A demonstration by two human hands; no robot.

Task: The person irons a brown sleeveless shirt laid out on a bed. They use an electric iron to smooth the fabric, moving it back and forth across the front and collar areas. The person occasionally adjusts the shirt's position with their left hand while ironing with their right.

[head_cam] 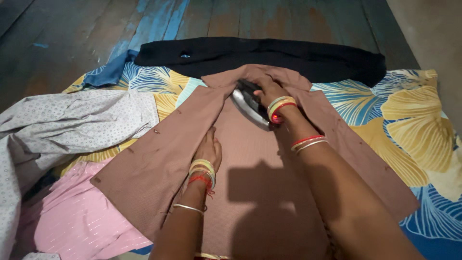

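The single view comes from a head-worn camera, looking steeply down and forward over the person's own forearms, which enter from six o'clock. It sits close above a brown cotton shirt [159,168] spread at centre. A long black folded cloth [313,60] lies at twelve o'clock, farthest from the lens.

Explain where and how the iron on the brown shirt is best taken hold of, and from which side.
Grip the iron by its dark top handle, coming from above, as the right hand does. The shiny metal body lies flat on the brown shirt and is likely hot, so only the raised handle is safe. The left hand presses the cloth flat beside it.
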